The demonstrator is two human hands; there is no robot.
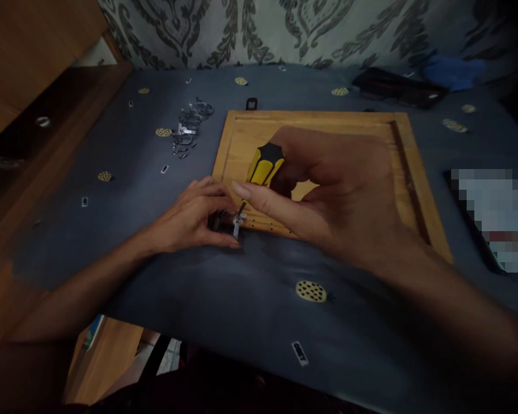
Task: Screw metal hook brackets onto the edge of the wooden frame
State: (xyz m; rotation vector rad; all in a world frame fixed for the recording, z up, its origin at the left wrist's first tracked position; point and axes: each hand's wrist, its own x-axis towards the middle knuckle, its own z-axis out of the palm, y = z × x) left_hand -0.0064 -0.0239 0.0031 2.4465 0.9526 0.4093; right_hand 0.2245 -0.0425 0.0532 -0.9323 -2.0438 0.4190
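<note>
Through the head camera I see 2 bare hands working over a desk (198, 299). The right hand (345, 190) is closed around a screwdriver (265, 167), which has a yellow and black handle. The thumb lies along the lower part of this handle. The tool is tilted, and its shaft goes down to a silver hinge (236, 227) at the near edge of a wooden panel (242, 146), close to the left corner. I cannot tell if the tip sits in a screw (the spot is small and dark).

The left hand (194, 215) is just beside the hinge, with bent fingers, and its thumb stands apart from them. Whether it grips the hinge, I cannot tell. The panel lies flat on the desk, and some small dark dots (253, 221) are along its near edge.

To the left of the panel, well apart from the hands, I see a loose group of metal parts (196, 115), with a few screws (181, 152) at the near side of it. At the far right a black case (397, 89) lies next to a blue cloth (455, 72). Nearer, at the right edge, is a flat dark object (494, 218); its top is pixelated.
</note>
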